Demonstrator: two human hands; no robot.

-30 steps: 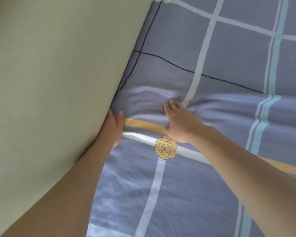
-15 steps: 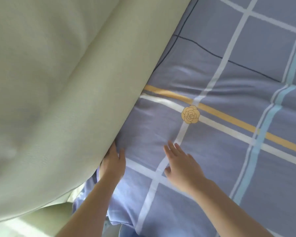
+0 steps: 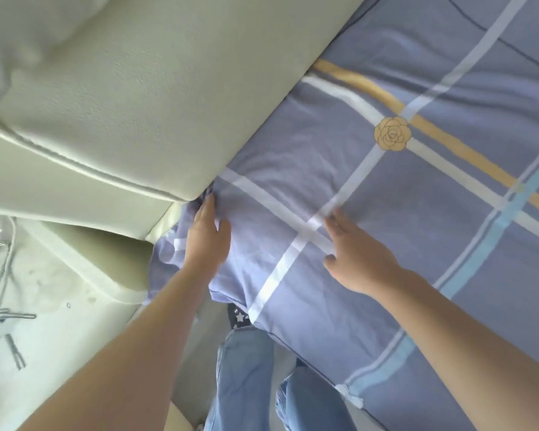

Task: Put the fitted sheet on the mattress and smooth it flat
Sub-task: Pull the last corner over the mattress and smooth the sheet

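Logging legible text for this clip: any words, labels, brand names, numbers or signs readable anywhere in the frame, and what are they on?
None: no readable text, numbers or labels anywhere in the view.
The sheet carries only stripes and a printed flower, no lettering.
The headboard is plain.
The dark cloth under the sheet's edge shows small stars, no words.
Both hands, left hand and right hand, lie flat on the sheet and cover no visible print.

Both hands (image 3: pixel 293 244) lie flat on sheet (image 3: pixel 417 244).
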